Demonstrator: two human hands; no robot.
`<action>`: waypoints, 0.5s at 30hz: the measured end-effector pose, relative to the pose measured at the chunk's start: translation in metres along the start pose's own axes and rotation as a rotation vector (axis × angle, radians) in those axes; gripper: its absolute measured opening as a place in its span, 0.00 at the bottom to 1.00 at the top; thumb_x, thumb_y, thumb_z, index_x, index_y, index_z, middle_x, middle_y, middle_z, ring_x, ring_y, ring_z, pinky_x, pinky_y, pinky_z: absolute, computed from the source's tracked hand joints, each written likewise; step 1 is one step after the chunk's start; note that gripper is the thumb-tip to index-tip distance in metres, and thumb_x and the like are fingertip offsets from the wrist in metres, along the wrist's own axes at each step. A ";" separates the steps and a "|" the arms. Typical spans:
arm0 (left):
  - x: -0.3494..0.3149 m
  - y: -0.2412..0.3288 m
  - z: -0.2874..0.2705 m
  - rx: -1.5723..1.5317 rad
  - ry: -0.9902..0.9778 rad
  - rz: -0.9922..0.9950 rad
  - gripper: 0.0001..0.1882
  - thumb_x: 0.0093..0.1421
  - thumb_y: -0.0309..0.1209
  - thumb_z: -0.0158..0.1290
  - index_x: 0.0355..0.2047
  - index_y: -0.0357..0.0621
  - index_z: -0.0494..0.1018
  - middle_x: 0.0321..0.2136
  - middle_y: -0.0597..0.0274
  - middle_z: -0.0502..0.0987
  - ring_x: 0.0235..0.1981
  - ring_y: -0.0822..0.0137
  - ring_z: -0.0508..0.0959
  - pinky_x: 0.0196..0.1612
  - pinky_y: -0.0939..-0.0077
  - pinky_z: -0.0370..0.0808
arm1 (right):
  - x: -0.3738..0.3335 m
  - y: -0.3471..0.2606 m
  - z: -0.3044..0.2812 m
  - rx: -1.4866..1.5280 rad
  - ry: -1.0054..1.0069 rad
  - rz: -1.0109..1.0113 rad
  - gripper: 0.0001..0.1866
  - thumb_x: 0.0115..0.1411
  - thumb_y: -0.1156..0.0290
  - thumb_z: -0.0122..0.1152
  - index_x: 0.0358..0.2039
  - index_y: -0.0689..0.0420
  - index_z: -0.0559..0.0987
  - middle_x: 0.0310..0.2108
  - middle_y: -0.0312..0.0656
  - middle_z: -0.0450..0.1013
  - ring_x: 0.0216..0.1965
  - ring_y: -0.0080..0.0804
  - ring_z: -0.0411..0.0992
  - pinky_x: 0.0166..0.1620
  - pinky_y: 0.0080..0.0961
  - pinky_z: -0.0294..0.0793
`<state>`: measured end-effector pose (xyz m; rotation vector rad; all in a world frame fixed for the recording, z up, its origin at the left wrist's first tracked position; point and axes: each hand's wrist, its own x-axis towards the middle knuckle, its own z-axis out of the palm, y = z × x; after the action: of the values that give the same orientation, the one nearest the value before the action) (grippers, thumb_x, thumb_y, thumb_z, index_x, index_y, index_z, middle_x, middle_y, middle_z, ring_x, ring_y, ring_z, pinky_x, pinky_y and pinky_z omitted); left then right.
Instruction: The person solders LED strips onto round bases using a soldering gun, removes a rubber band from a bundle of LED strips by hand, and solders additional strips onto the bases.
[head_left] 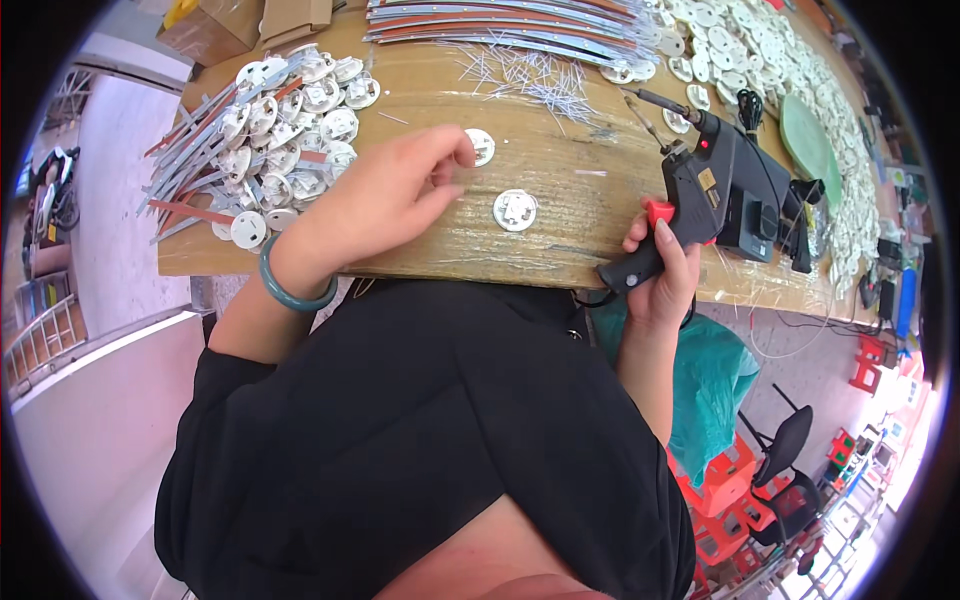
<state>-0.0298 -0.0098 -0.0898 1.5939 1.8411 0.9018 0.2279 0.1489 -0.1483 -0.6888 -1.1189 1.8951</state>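
Observation:
My left hand [385,195], with a green bangle [290,285] at its wrist, hovers over the wooden table. Its fingers are bent and its thumb stands apart from them, with nothing visible in between. The index fingertip overlaps the edge of a white round plastic part [482,147]; I cannot tell if it touches. To the right and nearer me lies a second white round part [515,210] with metal pieces on its face. My right hand [665,270] grips a black soldering gun [690,185] by its handle, a finger at the red trigger. Its tip points away, toward the far side.
Round parts joined with strips [290,130] are heaped at left. Behind lie thin white wires [530,80] and a stack of long strips [500,22]. A black box-shaped unit [755,205], a green plate [810,140] and many white parts [740,45] fill the right.

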 end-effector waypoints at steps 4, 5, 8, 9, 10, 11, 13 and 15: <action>0.012 -0.009 0.004 0.298 0.111 0.056 0.15 0.55 0.24 0.56 0.44 0.41 0.72 0.30 0.52 0.74 0.33 0.54 0.77 0.35 0.65 0.73 | 0.006 -0.001 0.004 0.111 -0.018 0.024 0.19 0.63 0.74 0.54 0.53 0.69 0.68 0.46 0.53 0.72 0.36 0.29 0.70 0.35 0.23 0.74; 0.018 -0.015 0.008 0.420 0.152 0.118 0.17 0.54 0.26 0.58 0.45 0.42 0.72 0.30 0.53 0.74 0.32 0.54 0.77 0.34 0.65 0.73 | 0.006 -0.001 0.003 0.111 -0.022 0.026 0.19 0.63 0.74 0.54 0.53 0.69 0.68 0.46 0.53 0.72 0.36 0.29 0.70 0.35 0.23 0.74; 0.031 -0.019 0.014 0.422 0.087 0.063 0.17 0.53 0.28 0.60 0.44 0.43 0.73 0.30 0.55 0.75 0.32 0.53 0.77 0.34 0.63 0.73 | 0.005 0.000 0.000 0.101 -0.015 0.021 0.20 0.63 0.74 0.53 0.54 0.69 0.67 0.47 0.54 0.72 0.36 0.30 0.70 0.35 0.23 0.74; 0.034 -0.016 0.016 0.424 0.086 0.066 0.17 0.53 0.28 0.60 0.44 0.43 0.73 0.30 0.55 0.75 0.32 0.53 0.77 0.34 0.63 0.73 | 0.005 0.001 0.001 0.103 -0.017 0.007 0.20 0.63 0.74 0.53 0.54 0.69 0.67 0.47 0.54 0.72 0.36 0.30 0.70 0.35 0.23 0.74; 0.037 -0.011 0.018 0.433 0.057 0.011 0.16 0.53 0.28 0.60 0.43 0.43 0.73 0.30 0.56 0.75 0.32 0.54 0.77 0.34 0.63 0.73 | 0.005 0.001 0.000 0.105 -0.020 -0.005 0.21 0.64 0.74 0.53 0.55 0.69 0.67 0.47 0.54 0.72 0.36 0.30 0.69 0.36 0.23 0.74; 0.039 -0.007 0.019 0.442 0.029 -0.045 0.15 0.53 0.28 0.60 0.42 0.43 0.74 0.29 0.56 0.74 0.32 0.55 0.77 0.35 0.62 0.73 | 0.004 0.002 0.000 0.106 -0.020 -0.005 0.21 0.64 0.74 0.53 0.55 0.69 0.67 0.47 0.54 0.72 0.36 0.30 0.69 0.36 0.23 0.74; 0.041 -0.002 0.014 0.394 0.015 -0.009 0.16 0.53 0.27 0.60 0.42 0.43 0.74 0.29 0.56 0.74 0.31 0.55 0.77 0.36 0.62 0.74 | 0.004 0.003 -0.002 0.125 -0.015 -0.014 0.20 0.64 0.74 0.53 0.54 0.68 0.67 0.47 0.54 0.71 0.36 0.30 0.69 0.36 0.24 0.74; 0.043 -0.007 0.008 0.345 -0.004 0.028 0.16 0.52 0.27 0.60 0.42 0.42 0.75 0.28 0.56 0.74 0.31 0.55 0.76 0.36 0.62 0.74 | 0.003 0.002 -0.004 0.132 -0.010 -0.021 0.20 0.64 0.74 0.53 0.54 0.68 0.67 0.47 0.55 0.71 0.36 0.30 0.69 0.36 0.24 0.73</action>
<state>-0.0348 0.0336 -0.0996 1.8250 2.0603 0.6142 0.2285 0.1531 -0.1524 -0.5919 -0.9932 1.9372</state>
